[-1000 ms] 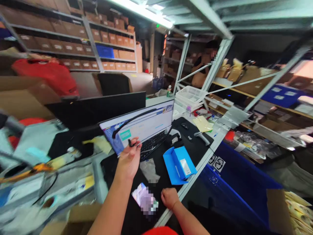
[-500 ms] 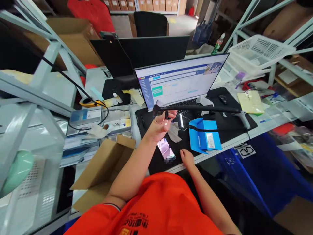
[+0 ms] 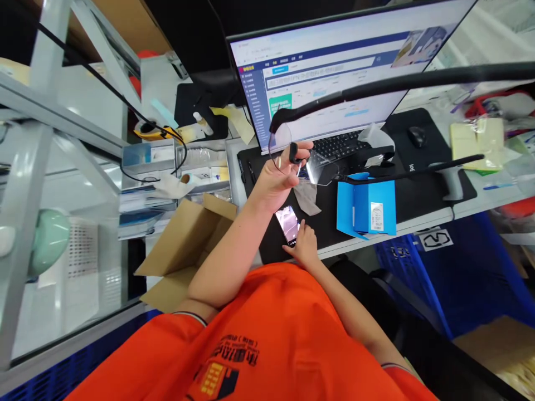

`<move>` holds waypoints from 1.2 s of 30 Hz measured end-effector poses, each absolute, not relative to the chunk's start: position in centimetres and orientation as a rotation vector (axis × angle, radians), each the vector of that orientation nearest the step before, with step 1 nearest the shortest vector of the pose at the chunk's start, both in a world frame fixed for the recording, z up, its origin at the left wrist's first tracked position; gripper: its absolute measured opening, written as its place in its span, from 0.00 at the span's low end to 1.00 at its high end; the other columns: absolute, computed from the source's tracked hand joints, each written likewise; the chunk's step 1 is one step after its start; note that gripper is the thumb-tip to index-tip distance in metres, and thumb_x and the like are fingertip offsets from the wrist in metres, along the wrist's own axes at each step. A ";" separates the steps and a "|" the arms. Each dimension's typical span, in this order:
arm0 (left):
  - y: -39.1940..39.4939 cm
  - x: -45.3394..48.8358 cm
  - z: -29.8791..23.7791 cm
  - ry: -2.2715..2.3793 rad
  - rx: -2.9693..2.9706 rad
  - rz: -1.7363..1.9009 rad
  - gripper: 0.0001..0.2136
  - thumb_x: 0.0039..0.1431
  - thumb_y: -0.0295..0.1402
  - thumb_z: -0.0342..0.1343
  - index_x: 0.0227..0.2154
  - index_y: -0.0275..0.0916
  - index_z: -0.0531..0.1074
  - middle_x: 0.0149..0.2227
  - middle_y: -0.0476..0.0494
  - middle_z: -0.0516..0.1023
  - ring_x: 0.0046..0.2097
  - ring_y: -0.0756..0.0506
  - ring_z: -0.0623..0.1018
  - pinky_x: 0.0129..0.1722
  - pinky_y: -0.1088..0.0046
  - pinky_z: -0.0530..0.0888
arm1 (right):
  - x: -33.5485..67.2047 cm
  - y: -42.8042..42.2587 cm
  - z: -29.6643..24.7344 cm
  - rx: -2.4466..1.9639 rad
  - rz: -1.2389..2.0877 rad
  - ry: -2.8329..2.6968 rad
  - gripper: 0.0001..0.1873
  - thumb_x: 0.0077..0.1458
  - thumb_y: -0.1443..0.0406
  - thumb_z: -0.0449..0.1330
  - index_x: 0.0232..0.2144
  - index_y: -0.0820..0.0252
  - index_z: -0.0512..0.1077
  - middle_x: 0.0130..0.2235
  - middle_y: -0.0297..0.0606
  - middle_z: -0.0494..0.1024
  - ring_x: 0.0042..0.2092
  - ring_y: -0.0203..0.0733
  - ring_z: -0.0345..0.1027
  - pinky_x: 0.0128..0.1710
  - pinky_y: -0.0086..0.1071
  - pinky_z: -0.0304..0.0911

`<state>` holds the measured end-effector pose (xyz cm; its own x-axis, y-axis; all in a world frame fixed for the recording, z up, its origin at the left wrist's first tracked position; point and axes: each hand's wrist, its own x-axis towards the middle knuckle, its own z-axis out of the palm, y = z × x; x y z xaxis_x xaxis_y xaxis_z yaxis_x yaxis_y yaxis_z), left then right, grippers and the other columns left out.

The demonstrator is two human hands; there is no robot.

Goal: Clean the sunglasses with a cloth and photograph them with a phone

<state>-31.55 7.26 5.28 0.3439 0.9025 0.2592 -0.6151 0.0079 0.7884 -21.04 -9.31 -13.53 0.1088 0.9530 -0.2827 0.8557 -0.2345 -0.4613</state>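
The left hand [image 3: 271,181] gripped clear-lensed glasses [image 3: 317,167] with black arms, holding them up above the black desk mat [image 3: 328,228]. The right hand [image 3: 304,248] lay lightly on a smartphone [image 3: 287,224] on the mat, with an opened blue box [image 3: 365,207] to its right.

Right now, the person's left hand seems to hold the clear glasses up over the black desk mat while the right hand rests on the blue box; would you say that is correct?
Not quite: the head view shows the right hand resting on a smartphone, not on the blue box. The left hand does hold the clear glasses up over the black desk mat.
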 end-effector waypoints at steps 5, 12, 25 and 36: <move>7.3 -31.7 5.1 0.361 0.997 1.223 0.22 0.37 0.49 0.76 0.38 0.49 0.83 0.53 0.48 0.77 0.61 0.37 0.71 0.62 0.60 0.67 | -21.7 -8.2 -13.7 -2.223 0.842 -1.805 0.65 0.37 0.64 0.74 0.69 0.81 0.44 0.53 0.61 0.67 0.53 0.62 0.64 0.54 0.48 0.65; 7.5 -32.1 5.2 0.377 0.986 1.255 0.21 0.37 0.49 0.76 0.37 0.51 0.83 0.52 0.50 0.78 0.58 0.41 0.74 0.58 0.65 0.70 | -20.0 -9.8 -10.5 -2.190 0.740 -1.653 0.64 0.40 0.63 0.70 0.70 0.74 0.41 0.53 0.54 0.66 0.54 0.57 0.65 0.55 0.44 0.66; 8.4 -31.4 7.0 0.396 0.851 1.386 0.21 0.37 0.47 0.77 0.37 0.52 0.82 0.52 0.51 0.80 0.49 0.48 0.77 0.50 0.75 0.73 | -17.5 -11.5 2.3 -2.110 0.094 -1.325 0.64 0.43 0.58 0.69 0.72 0.64 0.36 0.54 0.54 0.66 0.56 0.61 0.62 0.52 0.53 0.66; 7.6 -31.3 7.2 0.434 0.879 1.418 0.21 0.37 0.46 0.77 0.37 0.52 0.82 0.51 0.53 0.80 0.49 0.49 0.77 0.51 0.75 0.71 | -17.2 -12.5 3.1 -2.070 0.118 -1.262 0.63 0.43 0.57 0.69 0.72 0.64 0.38 0.56 0.55 0.65 0.56 0.62 0.61 0.55 0.54 0.64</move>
<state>-31.28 7.62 7.17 0.1471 0.9609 0.2345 -0.6652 -0.0794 0.7424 -17.22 -12.54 3.12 0.5213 0.8102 0.2679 0.7464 -0.2807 -0.6033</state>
